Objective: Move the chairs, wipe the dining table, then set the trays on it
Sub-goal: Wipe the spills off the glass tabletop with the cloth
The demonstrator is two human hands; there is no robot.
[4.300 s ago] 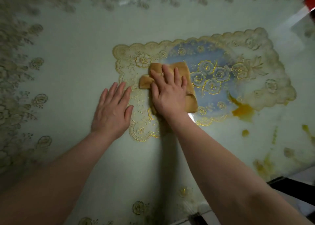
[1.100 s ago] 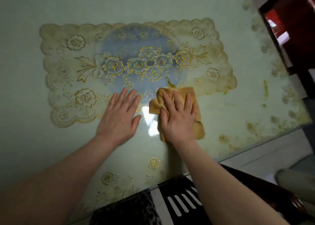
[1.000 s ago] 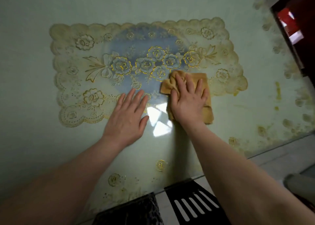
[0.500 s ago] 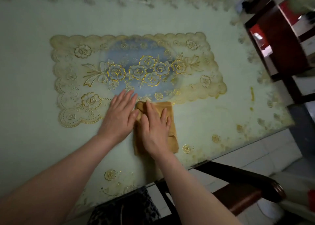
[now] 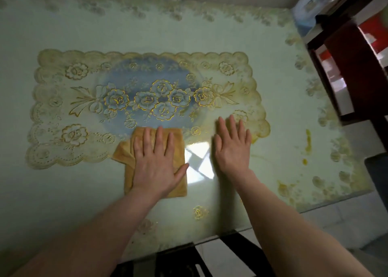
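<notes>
The folded yellow cloth (image 5: 155, 161) lies on the glass surface (image 5: 63, 192), over the near edge of the floral mat (image 5: 147, 100). My left hand (image 5: 156, 163) presses flat on it, fingers spread. My right hand (image 5: 233, 148) rests open, right of the cloth, fingertips on the mat.

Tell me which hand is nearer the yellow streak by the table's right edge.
Right. The right hand lies flat on the glass, left of the yellow streak; the left hand presses the cloth farther left.
</notes>
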